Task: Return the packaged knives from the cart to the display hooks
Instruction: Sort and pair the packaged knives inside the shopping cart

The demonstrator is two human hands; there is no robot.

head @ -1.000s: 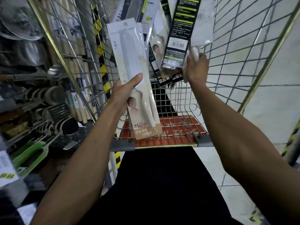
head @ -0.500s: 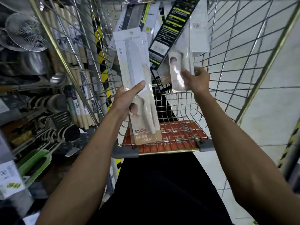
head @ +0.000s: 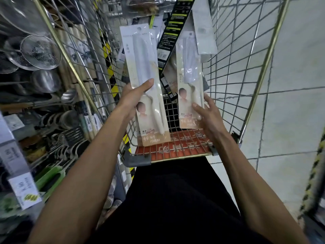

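Observation:
My left hand (head: 134,97) grips a long white packaged knife (head: 143,67), held upright over the wire cart (head: 233,55). My right hand (head: 206,113) holds a second, similar white packaged knife (head: 189,74) by its lower end, just to the right of the first. Behind both, more packaged knives stand in the cart, among them a black pack with yellow print (head: 173,30) and a white card pack (head: 204,27). No display hooks for knives can be made out.
Shelves on the left carry wire skimmers (head: 40,51), steel bowls, ladles and rolling pins (head: 82,71). The cart's red child-seat flap (head: 175,147) lies near my body. Tiled floor (head: 290,85) runs along the right, with a yellow-black striped post (head: 314,182) at the far right.
My right hand drew a white knife pack out from among the packs in the cart and brought it down beside the one in my left hand. The left-hand pack stayed roughly in place.

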